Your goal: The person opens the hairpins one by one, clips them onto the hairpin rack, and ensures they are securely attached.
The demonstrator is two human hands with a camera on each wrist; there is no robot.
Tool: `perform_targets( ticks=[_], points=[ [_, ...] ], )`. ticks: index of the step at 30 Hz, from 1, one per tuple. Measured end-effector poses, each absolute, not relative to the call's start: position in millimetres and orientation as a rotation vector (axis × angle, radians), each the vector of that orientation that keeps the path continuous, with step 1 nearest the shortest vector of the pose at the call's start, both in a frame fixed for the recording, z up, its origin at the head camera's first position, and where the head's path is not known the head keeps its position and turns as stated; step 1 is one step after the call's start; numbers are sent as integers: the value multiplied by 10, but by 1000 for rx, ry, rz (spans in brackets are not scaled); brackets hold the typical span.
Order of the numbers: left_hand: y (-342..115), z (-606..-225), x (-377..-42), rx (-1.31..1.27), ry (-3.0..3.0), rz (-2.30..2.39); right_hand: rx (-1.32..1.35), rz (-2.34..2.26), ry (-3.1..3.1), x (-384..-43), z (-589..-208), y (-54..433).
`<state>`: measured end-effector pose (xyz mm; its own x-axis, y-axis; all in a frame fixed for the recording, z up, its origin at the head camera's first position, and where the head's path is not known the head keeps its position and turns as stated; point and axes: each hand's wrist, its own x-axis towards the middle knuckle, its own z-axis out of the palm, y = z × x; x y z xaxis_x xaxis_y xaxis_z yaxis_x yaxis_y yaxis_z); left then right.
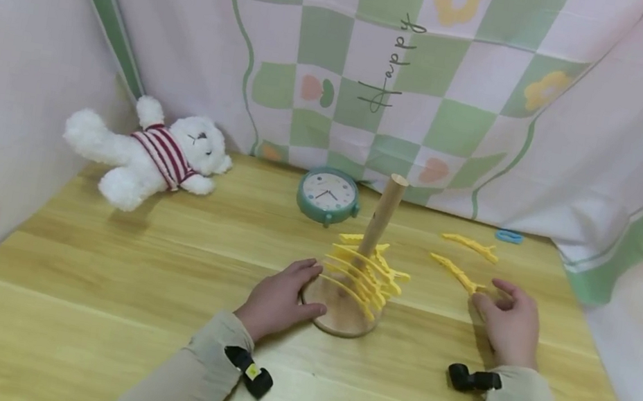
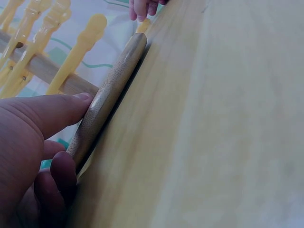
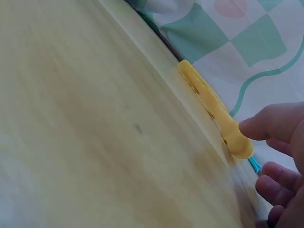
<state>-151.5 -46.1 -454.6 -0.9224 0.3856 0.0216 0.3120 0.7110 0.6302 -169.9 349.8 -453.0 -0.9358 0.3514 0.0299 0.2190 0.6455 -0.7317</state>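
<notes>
A wooden stand with a round base (image 1: 340,319) and an upright pole (image 1: 384,210) stands before me. Several long yellow clips (image 1: 357,273) are stacked around its pole. My left hand (image 1: 280,299) grips the base's left edge; in the left wrist view, the thumb lies on the base (image 2: 114,85) and the other fingers curl at its rim. To the right, my right hand (image 1: 510,325) is at the near end of a loose yellow clip (image 1: 455,272). Its thumb tip meets that clip (image 3: 216,111) in the right wrist view, with the other fingers spread apart from it.
Another yellow clip (image 1: 472,245) lies just behind, near a small blue clip-like piece (image 1: 509,236). A green round clock (image 1: 329,195) lies behind the stand. A white teddy bear (image 1: 160,157) in a striped shirt is at the back left. Printed curtains (image 1: 402,87) border the table (image 1: 109,307).
</notes>
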Motion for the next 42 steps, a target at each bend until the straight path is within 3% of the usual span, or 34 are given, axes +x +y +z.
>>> perform_targets(
  ticks=[30, 42],
  points=[
    [-466, -4572, -1517, 573, 2805, 1018, -276, 1089, -2856, -1714, -4502, 3572],
    [-463, -4582, -1517, 559, 2791, 1027, -342, 1749, -2318, -1601, -4343, 3730]
  ],
)
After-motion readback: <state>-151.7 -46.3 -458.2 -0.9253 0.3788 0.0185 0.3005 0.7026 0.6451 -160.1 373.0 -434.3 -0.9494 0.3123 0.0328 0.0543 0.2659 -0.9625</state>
